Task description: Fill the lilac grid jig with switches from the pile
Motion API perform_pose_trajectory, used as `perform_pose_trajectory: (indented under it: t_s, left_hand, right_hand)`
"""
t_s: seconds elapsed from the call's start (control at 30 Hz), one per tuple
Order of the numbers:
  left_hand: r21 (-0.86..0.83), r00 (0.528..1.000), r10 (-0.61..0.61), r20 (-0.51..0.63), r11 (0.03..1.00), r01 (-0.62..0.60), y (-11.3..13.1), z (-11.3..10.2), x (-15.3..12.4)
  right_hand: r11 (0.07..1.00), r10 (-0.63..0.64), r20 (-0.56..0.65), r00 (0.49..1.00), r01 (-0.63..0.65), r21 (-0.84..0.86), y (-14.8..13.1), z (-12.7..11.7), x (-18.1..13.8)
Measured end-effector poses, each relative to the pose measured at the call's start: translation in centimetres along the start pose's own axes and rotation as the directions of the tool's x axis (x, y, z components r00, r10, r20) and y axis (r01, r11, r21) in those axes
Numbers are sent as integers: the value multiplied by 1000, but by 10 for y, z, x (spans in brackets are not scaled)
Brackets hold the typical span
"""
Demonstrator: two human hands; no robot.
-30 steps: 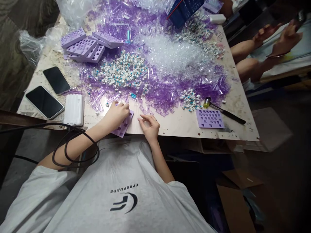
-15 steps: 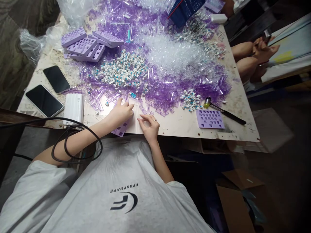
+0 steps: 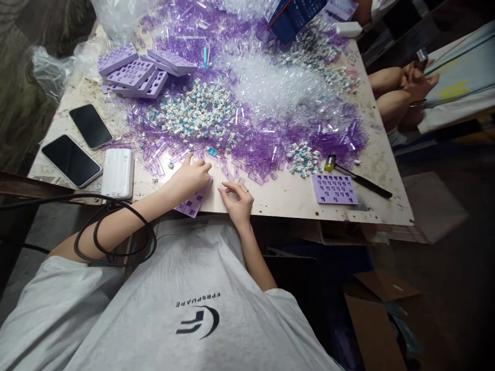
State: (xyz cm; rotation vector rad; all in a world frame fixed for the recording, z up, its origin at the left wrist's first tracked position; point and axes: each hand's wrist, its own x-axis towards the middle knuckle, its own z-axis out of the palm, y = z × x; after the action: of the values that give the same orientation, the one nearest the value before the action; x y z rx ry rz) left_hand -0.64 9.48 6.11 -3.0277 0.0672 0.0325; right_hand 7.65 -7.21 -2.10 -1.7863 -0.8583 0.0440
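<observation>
My left hand [image 3: 195,175] is over a light-purple block with square holes [image 3: 191,205], which lies at the table's front edge, partly covered by the hand and forearm. Its fingers are bent down and closed; what they pinch is hidden. Just to the right, my right hand [image 3: 238,203] is closed in a pinch, thumb against index finger, a ring on one finger. Anything between those fingertips is too small to make out. Beyond both hands lie clear purple plastic strips [image 3: 265,152] and a heap of small white-and-blue pieces [image 3: 197,111].
A second holed block [image 3: 334,189] and a small hammer [image 3: 361,178] lie at right. Stacked purple blocks [image 3: 133,74], two phones [image 3: 71,161] and a white power bank [image 3: 118,173] are at left. A black cable [image 3: 116,255] loops near my left forearm. A co-worker's hands [image 3: 419,77] show at right.
My left hand has shifted very slightly left, and the block under it has turned a little. The cable loop has swung left. My right hand stays nearly still.
</observation>
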Motion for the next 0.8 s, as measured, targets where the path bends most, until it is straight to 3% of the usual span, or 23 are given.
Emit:
perform_pose_trajectory:
  t_s: [0.17, 0.3, 0.47, 0.63, 0.8]
  left_hand:
    - [-73, 998, -33, -54, 997, 29, -7, 6, -7]
    - [-114, 1000, -30, -6, 993, 29, -14, 11, -5]
    - [-10, 999, 30, 41, 1000, -29, -12, 12, 4]
    - [33, 999, 41, 12, 999, -41, -6, 9, 7]
    - [-76, 1000, -8, 24, 997, 10, -19, 4, -2]
  right_hand:
    - [999, -33, 2, 999, 33, 22, 1, 1, 0]
    - [1000, -15, 19, 1000, 15, 16, 2, 1, 0]
    - [999, -42, 16, 999, 42, 9, 4, 1, -3]
    - [996, -90, 0, 996, 90, -15, 3, 2, -6]
    - [995, -101, 28, 995, 101, -7, 4, 2, -4]
